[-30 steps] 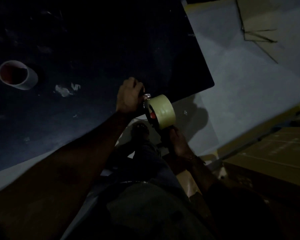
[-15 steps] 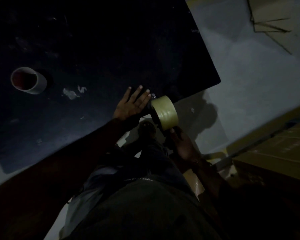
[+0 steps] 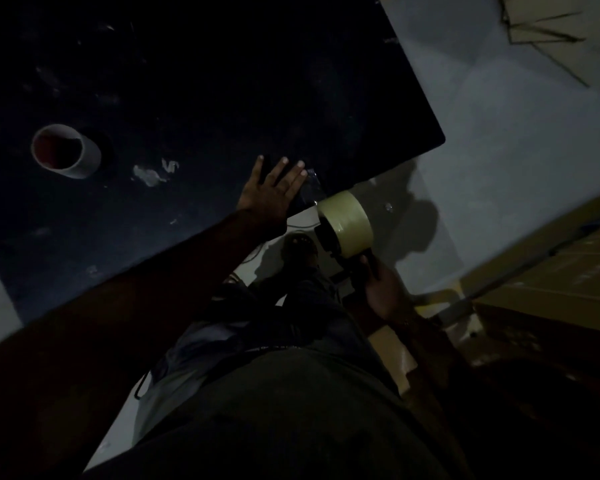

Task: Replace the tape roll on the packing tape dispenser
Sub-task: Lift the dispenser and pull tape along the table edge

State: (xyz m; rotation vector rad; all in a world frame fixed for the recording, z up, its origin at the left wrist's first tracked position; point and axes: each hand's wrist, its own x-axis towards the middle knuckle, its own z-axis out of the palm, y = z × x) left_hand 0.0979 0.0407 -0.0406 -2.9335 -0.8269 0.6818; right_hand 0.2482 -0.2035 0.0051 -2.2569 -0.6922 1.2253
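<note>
The scene is dim. A full yellowish tape roll (image 3: 347, 221) sits on the black tape dispenser (image 3: 328, 237), held just off the near edge of the dark table (image 3: 222, 81). My right hand (image 3: 383, 289) grips the dispenser's handle from below. My left hand (image 3: 274, 190) lies flat on the table with its fingers spread, pressing beside a short shiny strip of tape (image 3: 310, 188) that runs from the roll to the table edge. An empty tape core (image 3: 66, 150), pale with a reddish inside, lies on the table far to the left.
Small pale scraps of tape (image 3: 153, 171) lie on the table between the core and my left hand. Cardboard boxes (image 3: 551, 271) stand at the right on the grey floor (image 3: 499, 150). My legs fill the lower middle.
My left hand went from a closed grip at the dispenser's front to lying flat with spread fingers on the table. The dispenser drew back off the table edge, leaving a strip of tape.
</note>
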